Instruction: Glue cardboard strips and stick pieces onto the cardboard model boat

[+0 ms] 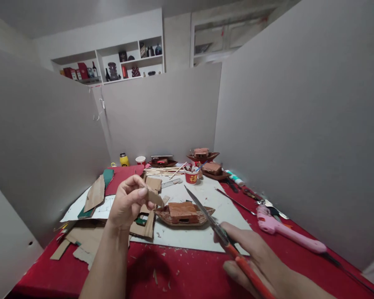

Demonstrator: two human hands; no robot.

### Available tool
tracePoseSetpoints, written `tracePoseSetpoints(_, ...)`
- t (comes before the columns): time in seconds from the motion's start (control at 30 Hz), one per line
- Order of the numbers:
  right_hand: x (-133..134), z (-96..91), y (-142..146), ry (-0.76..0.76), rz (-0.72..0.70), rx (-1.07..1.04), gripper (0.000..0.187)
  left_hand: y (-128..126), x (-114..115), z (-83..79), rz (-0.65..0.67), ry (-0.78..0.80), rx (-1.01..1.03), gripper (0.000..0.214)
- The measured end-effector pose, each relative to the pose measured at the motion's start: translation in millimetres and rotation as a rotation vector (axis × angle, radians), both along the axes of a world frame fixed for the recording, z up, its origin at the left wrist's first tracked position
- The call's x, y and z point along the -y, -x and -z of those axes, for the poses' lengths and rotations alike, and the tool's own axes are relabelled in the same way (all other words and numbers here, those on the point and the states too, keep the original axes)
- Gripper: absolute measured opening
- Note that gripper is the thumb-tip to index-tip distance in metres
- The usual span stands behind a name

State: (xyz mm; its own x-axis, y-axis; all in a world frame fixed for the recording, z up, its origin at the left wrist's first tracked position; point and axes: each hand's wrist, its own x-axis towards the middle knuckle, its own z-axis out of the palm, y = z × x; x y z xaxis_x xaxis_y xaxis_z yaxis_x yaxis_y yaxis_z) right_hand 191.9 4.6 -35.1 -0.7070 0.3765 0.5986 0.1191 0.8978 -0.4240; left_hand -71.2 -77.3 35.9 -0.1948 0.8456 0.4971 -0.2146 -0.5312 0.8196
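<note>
Left hand (132,200): thumb and fingertips pinching one small cardboard piece (155,198), raised near the left end of the boat. Right hand (252,249): fingers wrapped around red-handled scissors (220,231), blades seemingly together. Model boat (183,214), brown, roofed: on the white board (171,238), towards its front edge. Cardboard scraps (89,236): around the board's front-left corner. Pink glue gun (294,235): on the red worktop (199,274), beyond the board's right edge. Hazards, in my judgement: a dipping right wrist could scrape the boat; a slackened pinch could drop the piece.
</note>
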Motion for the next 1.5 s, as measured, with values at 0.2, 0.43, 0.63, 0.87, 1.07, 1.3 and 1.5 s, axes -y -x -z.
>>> tracePoseSetpoints(0.2, -1, 4.4, 14, 0.073, 0.034, 0.06, 0.026, -22, -7, 4.1, 0.006, -0.021, 0.147, 0.026)
tracePoseSetpoints(0.43, 0, -4.0, 20, 0.099, 0.035, 0.068, 0.031, -39, -8, 8.8, 0.015, -0.011, 0.214, 0.028)
tracePoseSetpoints(0.63, 2, -10.6, 21, 0.149, 0.012, 0.072, 0.034, -44, -8, 12.4, 0.016, -0.017, 0.218, 0.027)
tracePoseSetpoints(0.87, 0, -7.0, 17, 0.116, 0.038, 0.086, 0.018, -46, -9, 14.0, 0.0, -0.008, 0.194, 0.026)
tracePoseSetpoints(1.07, -1, -5.4, 16, 0.14, 0.024, 0.083, 0.013, -48, -11, 16.0, 0.006, 0.014, 0.161, 0.027)
tracePoseSetpoints(1.3, 0, -11.9, 16, 0.118, -0.033, 0.032, 0.02, -50, -12, 16.7, -0.011, 0.012, 0.141, 0.029)
tracePoseSetpoints(1.5, -4, -9.9, 11, 0.147, 0.04, 0.119, 0.019, -48, -12, 17.6, -0.029, 0.007, 0.114, 0.025)
